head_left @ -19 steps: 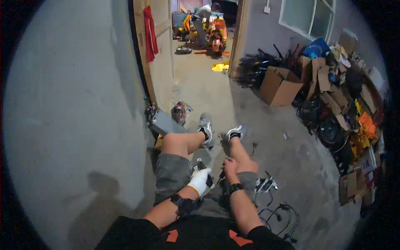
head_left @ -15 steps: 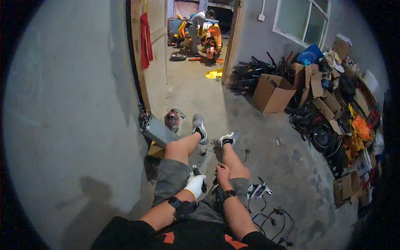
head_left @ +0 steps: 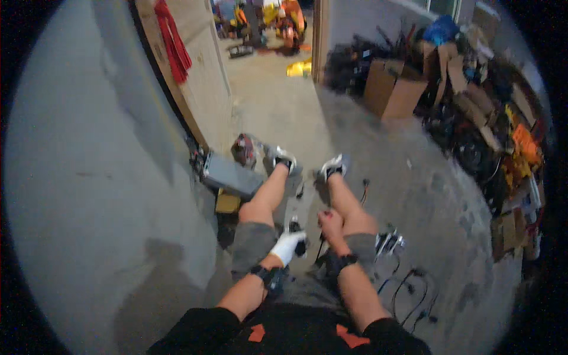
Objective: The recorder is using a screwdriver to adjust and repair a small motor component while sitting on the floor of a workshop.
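My left hand [head_left: 288, 248], in a white glove, is wrapped round a small black and silver part [head_left: 300, 245] held between my thighs. What kind of part it is I cannot make out. Bare and closed, my right hand [head_left: 330, 222] is beside my right knee. Motion blur hides what its fingers pinch, if anything. A thin dark cable [head_left: 321, 244] hangs just below it. Silver and black metal pieces [head_left: 389, 242] lie on the floor to the right of my right thigh, with loose black cables [head_left: 411, 290] nearer to me.
A grey metal box [head_left: 232, 175] leans by the open door [head_left: 201, 65] on the left, with a stuffed plastic bag [head_left: 243, 149] beyond. An open cardboard box [head_left: 395, 90] and a large scrap heap [head_left: 473, 127] line the right. Yellow and orange things [head_left: 290, 23] show past the doorway.
The view has tilted down and shifted, so the doorway sits higher and the person beyond it is mostly cut off. My left hand still grips the part; my right hand remains closed.
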Action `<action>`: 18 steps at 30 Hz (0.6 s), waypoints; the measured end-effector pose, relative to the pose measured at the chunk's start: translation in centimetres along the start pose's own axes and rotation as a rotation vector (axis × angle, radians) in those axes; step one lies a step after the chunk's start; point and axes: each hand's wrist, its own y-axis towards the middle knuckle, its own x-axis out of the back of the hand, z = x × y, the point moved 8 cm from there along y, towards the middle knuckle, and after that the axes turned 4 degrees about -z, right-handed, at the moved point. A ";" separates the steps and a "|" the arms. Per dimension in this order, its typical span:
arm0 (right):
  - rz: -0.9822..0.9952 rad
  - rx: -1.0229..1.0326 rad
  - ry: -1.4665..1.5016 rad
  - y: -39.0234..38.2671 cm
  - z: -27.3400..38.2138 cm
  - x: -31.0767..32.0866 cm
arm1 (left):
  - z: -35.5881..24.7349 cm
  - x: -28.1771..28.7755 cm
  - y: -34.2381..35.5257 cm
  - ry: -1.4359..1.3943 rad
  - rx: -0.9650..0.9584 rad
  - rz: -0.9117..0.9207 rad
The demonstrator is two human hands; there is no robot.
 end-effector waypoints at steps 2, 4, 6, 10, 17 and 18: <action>0.102 -0.042 0.057 -3.5 4.1 -4.5 | -0.8 4.8 -0.6 -0.012 -0.029 -0.056; 0.095 -0.029 0.053 -4.3 5.9 -5.0 | -0.5 5.9 0.0 0.019 0.026 -0.137; 0.128 -0.008 0.030 -4.0 5.9 -4.9 | 0.3 5.8 0.8 0.190 0.024 -0.203; 0.209 0.205 0.048 -5.3 10.3 -6.6 | 0.6 7.0 1.1 0.272 -0.020 -0.251; 0.339 0.311 0.051 -6.5 10.4 -8.9 | 0.1 6.7 1.2 0.332 0.055 -0.287; 0.332 0.293 0.021 -6.6 9.8 -8.6 | -1.4 5.2 0.0 0.372 0.031 -0.302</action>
